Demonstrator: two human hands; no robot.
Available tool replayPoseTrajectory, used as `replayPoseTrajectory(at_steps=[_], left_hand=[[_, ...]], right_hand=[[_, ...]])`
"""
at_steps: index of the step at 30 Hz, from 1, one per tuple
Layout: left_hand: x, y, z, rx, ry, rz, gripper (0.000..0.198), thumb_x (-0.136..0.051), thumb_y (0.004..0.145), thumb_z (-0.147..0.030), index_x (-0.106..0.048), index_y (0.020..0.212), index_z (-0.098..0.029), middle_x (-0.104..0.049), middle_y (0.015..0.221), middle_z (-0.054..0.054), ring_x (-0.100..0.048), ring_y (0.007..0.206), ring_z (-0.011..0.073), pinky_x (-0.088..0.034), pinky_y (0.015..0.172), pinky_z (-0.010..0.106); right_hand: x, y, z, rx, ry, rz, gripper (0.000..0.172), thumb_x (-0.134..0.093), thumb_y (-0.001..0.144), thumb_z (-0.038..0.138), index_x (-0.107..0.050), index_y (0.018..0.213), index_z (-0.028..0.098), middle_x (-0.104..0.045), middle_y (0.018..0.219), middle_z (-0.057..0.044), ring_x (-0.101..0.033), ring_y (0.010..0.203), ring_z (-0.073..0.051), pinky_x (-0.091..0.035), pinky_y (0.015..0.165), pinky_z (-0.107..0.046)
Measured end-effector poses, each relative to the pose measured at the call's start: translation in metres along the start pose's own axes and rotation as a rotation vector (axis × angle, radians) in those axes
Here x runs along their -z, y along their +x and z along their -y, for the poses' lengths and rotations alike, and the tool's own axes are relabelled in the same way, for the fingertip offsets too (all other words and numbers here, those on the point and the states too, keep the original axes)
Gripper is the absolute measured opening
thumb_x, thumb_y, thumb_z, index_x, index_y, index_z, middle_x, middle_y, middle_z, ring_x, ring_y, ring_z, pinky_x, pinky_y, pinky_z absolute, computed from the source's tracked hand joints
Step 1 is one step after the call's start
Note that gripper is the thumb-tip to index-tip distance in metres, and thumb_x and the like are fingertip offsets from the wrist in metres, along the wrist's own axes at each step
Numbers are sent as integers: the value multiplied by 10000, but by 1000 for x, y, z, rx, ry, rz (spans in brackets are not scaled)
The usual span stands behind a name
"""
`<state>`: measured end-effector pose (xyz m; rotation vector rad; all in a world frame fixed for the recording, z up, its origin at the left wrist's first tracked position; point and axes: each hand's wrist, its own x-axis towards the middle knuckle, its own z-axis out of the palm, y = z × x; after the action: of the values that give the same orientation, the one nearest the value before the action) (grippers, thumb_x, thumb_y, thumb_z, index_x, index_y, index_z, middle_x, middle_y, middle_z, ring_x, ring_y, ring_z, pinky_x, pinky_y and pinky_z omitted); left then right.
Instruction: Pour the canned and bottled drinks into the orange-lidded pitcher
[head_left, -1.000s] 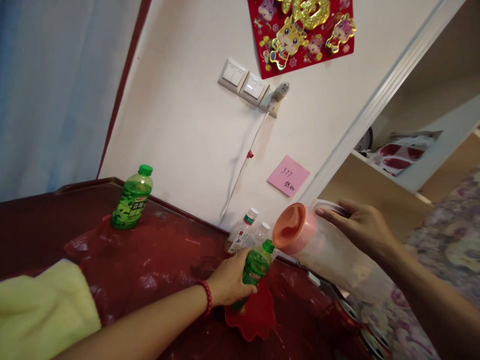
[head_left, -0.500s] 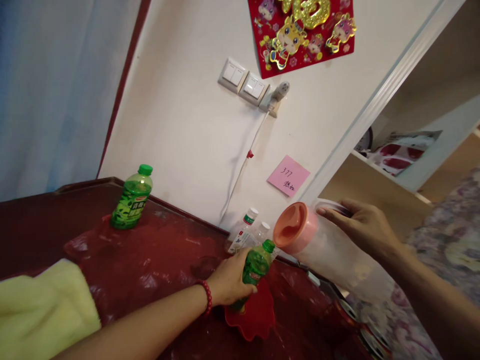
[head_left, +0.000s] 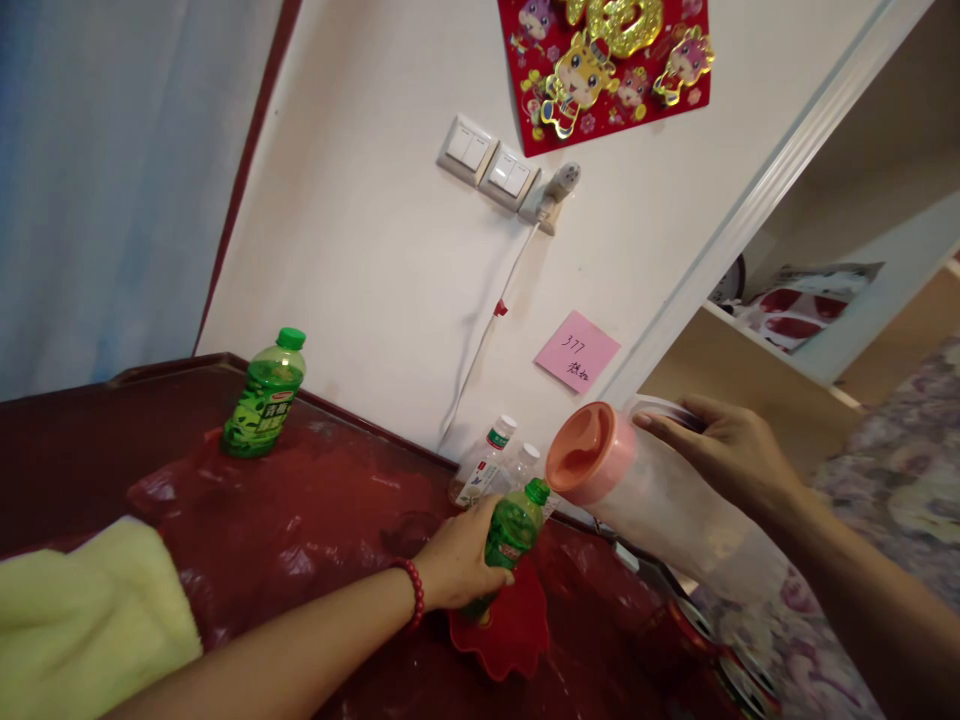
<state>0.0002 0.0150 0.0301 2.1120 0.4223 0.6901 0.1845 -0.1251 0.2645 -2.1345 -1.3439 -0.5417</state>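
Observation:
My left hand (head_left: 461, 560), with a red bead bracelet at the wrist, is wrapped around a green drink bottle (head_left: 514, 530). Its green cap is on, and its base stands at a red scalloped dish (head_left: 506, 635). On the right, my right hand (head_left: 724, 450) grips the white handle of a clear water jug (head_left: 675, 520) with an orange lid. The jug is tilted, its lid towards the held bottle's cap; whether the two touch I cannot tell. A second green bottle (head_left: 264, 400), capped and upright, stands at the back left of the table.
Two clear bottles with white caps, one a labelled bottle (head_left: 486, 465), stand against the wall. A yellow cloth (head_left: 97, 620) lies front left on the dark red table (head_left: 330, 500). Opened cans (head_left: 694, 630) are at the lower right. A white cable (head_left: 480, 350) hangs from the socket.

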Motion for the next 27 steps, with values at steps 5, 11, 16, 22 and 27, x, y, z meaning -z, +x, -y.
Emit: replayPoseTrajectory(at_steps=[5,11,16,22,27], left_hand=[[1,0,0,-12,-5,-2,757,-768,661,-274,-474,1358,-256,-674,1307,97,-648,1183,334,-502,981,397],[0,1,1,-22,0,-5,729,-770,668,-283,-481,1336,-252,-677,1310,96,-645,1187,332,-500,986,401],[-1,1,2,-21,-10,-8,753,-775,665,-278,-475,1355,-267,-682,1304,84,-653,1175,324,-509,971,390],[1,0,1,-22,-18,0,729,-774,663,-274,-488,1333,-264,-685,1288,85,-653,1169,318,-506,972,380],[1,0,1,-25,-15,6,718,-766,669,-273,-491,1332,-267,-671,1305,88,-645,1182,320,-498,984,383]], right_hand=[[-1,1,-1,14,-10,-11,561,-653,717,763,-587,646,210,-445,558,28,-417,558,-139,-300,489,-281],[-1,0,1,22,-15,-12,568,-647,723,769,-592,652,208,-448,570,27,-416,567,-138,-302,495,-278],[0,-1,3,15,-23,-7,582,-645,714,784,-578,638,211,-445,561,28,-416,569,-138,-298,496,-275],[1,-3,4,7,-11,2,575,-649,711,777,-573,628,213,-447,554,23,-417,559,-141,-293,488,-275],[2,-4,6,17,3,4,562,-657,722,760,-580,635,210,-450,558,23,-421,555,-138,-292,483,-271]])
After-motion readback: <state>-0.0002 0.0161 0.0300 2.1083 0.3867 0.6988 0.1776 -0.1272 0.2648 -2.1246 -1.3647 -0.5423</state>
